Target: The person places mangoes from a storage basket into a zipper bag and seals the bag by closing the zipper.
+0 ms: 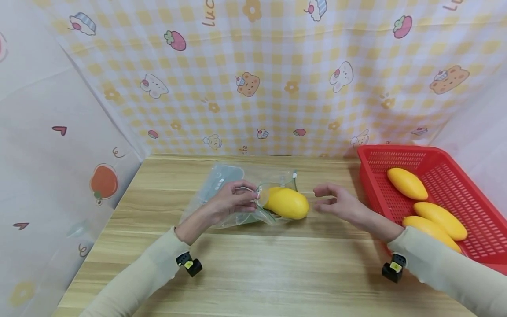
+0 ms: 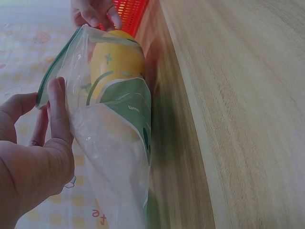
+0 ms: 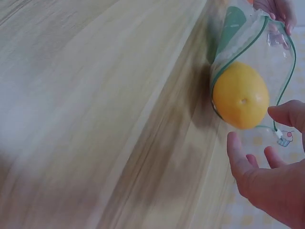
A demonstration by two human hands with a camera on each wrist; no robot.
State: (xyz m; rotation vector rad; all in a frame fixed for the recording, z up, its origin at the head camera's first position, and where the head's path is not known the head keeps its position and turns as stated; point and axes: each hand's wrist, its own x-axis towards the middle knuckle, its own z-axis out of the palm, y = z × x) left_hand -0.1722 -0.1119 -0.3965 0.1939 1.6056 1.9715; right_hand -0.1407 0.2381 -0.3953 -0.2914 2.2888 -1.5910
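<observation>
A clear zip bag [image 1: 215, 196] with green print lies on the wooden table [image 1: 253, 273]. My left hand [image 1: 251, 196] pinches its upper rim and holds the mouth open. A yellow mango [image 1: 288, 203] lies half inside that mouth. My right hand [image 1: 321, 198] hovers just right of the mango, fingers spread and relaxed, holding nothing. In the left wrist view my left hand [image 2: 45, 102] has its thumb on the bag [image 2: 119, 152], with the mango [image 2: 116, 57] inside. In the right wrist view the mango [image 3: 240, 95] fills the bag's green rim [image 3: 217, 71], and my right hand [image 3: 257, 132] is close beside it.
A red plastic basket [image 1: 396, 154] stands at the table's right edge with three more yellow mangoes [image 1: 407, 183] in it. Patterned sheets close off the back and left side. Bare wood lies in front of my hands.
</observation>
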